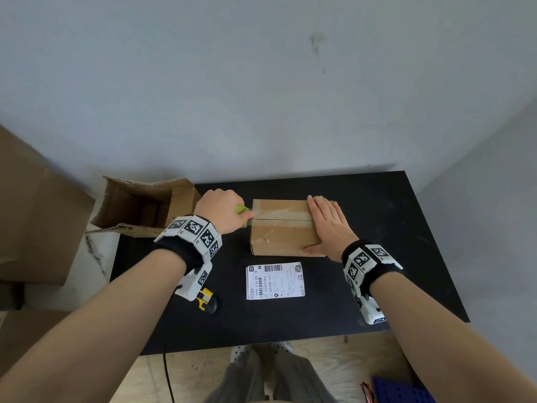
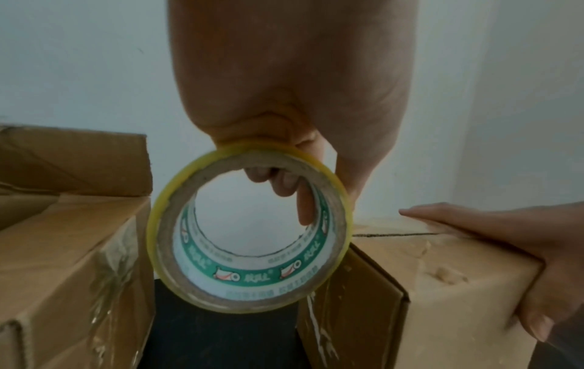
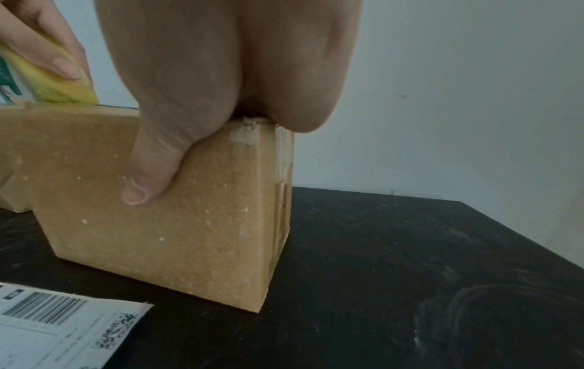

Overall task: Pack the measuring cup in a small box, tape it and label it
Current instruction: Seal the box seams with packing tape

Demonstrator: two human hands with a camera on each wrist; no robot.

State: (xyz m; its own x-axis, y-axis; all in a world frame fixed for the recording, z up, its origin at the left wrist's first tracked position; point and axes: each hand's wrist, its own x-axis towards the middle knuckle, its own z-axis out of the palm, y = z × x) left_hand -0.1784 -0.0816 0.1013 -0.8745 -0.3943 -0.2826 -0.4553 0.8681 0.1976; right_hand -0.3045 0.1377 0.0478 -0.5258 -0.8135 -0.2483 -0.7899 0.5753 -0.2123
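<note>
Fingers of the left hand (image 2: 284, 82) curl through the cardboard core of a yellow-edged tape roll (image 2: 249, 229), thumb pressing the outer rim, so the roll is firmly gripped. It sits at the 9 o'clock end of the small box (image 1: 283, 228), touching that edge. A clear strip of tape appears to run along the closed top seam, though glare makes its far end hard to judge.

The right hand (image 1: 328, 225) lies flat with straight fingers on the box top at its 3 o'clock end, thumb (image 3: 148, 172) pressed down the near side wall.

The measuring cup cannot be seen; the flaps are shut.

The box stands on a black table (image 1: 377, 216). At 6 o'clock from it lies a white shipping label (image 1: 275, 281), flat and apart. At 9 o'clock beyond the left hand stands an open cardboard carton (image 1: 142, 205). A yellow and black tool (image 1: 207, 299) rests at 7 o'clock, partly hidden by the left wrist.
</note>
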